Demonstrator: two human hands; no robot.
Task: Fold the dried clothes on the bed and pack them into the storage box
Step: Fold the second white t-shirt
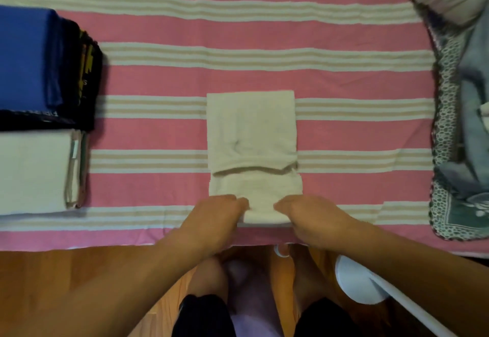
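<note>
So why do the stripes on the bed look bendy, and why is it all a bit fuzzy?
Head view: the wide-angle lens bows the striped bedspread toward the edges. Head view: the whole picture is soft, and both the left hand and right hand on the cream garment look slightly smeared. Head view: lighting is dim and warm, without glare.

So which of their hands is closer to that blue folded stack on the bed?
The left. The left hand grips the cream garment's near edge on the side facing the blue folded stack; the right hand grips the same edge further away.
</note>
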